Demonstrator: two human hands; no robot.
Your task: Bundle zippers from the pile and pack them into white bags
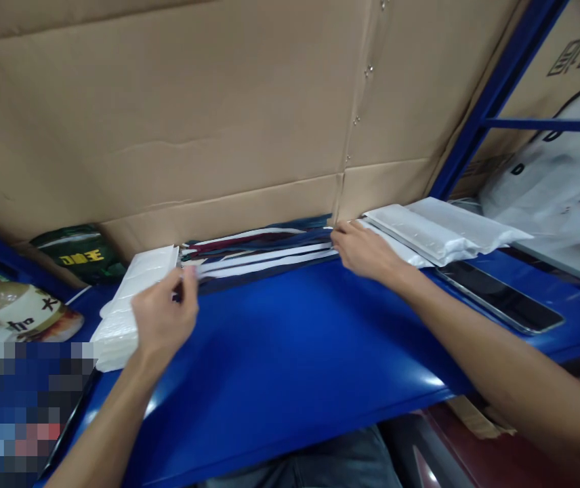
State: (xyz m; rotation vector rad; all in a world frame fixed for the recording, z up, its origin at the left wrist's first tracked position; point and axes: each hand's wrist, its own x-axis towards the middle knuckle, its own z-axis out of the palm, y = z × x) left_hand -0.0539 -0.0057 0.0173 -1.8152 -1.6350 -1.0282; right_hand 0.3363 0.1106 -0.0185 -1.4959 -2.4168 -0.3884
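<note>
Now our left hand [164, 317] is curled nearly closed, thumb and fingertips pinched on the left end of a stack of long flat strips [262, 252] in white, dark red and navy. Our right hand [365, 251] sits at the stack's right end, fingers bent and fingertips touching the strips. We cannot tell whether it actually grips them.

The stack lies flat between our hands, along the back edge of a glossy blue metal shelf board [290, 352], at the foot of a brown corrugated cardboard wall [193, 115] that rises directly behind it.

Just left of the stack, touching its end, lies a pile of white plastic-wrapped packets [127, 305], partly behind our left hand. Further left of the stack lies a dark green pouch with yellow lettering [79, 254], and beyond that a pale jar lying on its side [15, 313].

Just right of the stack lies a second heap of white plastic packets [442, 230]. Near its front edge, well right of the stack, a black smartphone [501, 298] lies face up.
</note>
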